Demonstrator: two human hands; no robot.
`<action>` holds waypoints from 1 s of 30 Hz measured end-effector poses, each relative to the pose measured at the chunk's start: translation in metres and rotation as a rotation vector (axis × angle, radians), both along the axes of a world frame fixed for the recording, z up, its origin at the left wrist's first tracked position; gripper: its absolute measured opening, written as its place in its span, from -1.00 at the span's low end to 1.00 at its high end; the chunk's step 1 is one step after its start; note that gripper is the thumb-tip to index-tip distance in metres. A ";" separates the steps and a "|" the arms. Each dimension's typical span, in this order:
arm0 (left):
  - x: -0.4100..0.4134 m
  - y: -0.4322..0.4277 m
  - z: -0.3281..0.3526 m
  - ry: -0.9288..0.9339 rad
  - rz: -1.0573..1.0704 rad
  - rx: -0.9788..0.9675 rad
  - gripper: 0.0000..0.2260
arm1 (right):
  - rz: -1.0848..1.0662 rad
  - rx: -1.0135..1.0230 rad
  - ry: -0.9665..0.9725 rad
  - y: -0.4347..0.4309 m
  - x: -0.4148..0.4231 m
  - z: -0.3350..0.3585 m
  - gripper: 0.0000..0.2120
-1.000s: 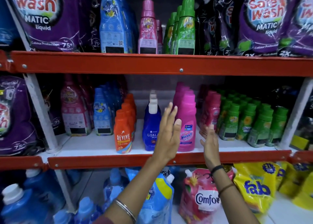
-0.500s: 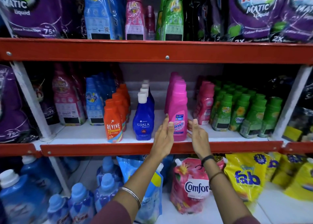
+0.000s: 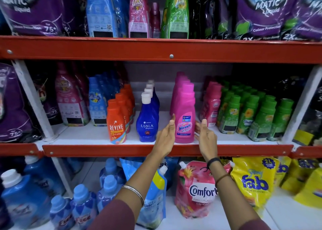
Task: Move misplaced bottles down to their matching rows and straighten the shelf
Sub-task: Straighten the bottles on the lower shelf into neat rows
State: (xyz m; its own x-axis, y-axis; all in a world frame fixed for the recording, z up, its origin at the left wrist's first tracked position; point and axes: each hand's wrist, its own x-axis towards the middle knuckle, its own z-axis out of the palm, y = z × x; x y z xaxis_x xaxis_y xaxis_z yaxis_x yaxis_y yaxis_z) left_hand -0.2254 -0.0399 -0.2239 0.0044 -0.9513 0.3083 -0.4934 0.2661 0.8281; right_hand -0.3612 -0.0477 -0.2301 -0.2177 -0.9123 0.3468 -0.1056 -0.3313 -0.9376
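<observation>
Head view, with the front Vanish bottle (image 3: 185,115) on the middle shelf (image 3: 122,150) as landmark. Far to its left stands the orange Revive row (image 3: 116,123), then just left of it the blue Ujala row (image 3: 147,120). The left hand (image 3: 165,137) is open, thumb up, flat beside the bottle's left flank, touching it or nearly so. The right hand (image 3: 205,136) sits loosely curled at its right flank; neither hand grasps it. Further right come the small pink bottles (image 3: 210,106) and the green Comfort bottles (image 3: 261,118). This looks like the straightening step: squaring the Vanish row. Next, a gentle two-sided nudge would line it up with the shelf edge.
</observation>
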 end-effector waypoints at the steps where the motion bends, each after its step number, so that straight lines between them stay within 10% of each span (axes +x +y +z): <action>1: 0.000 -0.001 -0.001 -0.011 -0.007 -0.005 -0.39 | -0.007 0.004 0.004 0.000 0.000 0.000 -0.25; 13: 0.030 0.029 -0.016 0.577 0.195 -0.570 -0.65 | 0.082 -0.254 -0.163 0.028 0.055 -0.014 -0.61; 21: 0.082 0.013 -0.016 0.418 0.254 -0.188 -0.37 | 0.242 0.004 -0.052 0.008 0.118 -0.008 -0.17; 30: 0.097 0.012 -0.017 0.413 0.099 -0.125 -0.52 | 0.201 0.006 -0.254 0.004 0.118 -0.003 -0.48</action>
State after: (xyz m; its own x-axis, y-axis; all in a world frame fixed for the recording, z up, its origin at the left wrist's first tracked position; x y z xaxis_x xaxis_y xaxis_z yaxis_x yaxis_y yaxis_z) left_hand -0.1286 -0.0279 -0.2413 0.2404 -0.8956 0.3743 -0.1564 0.3449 0.9255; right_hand -0.2437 -0.0435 -0.2332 -0.1113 -0.9478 0.2987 0.1990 -0.3157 -0.9278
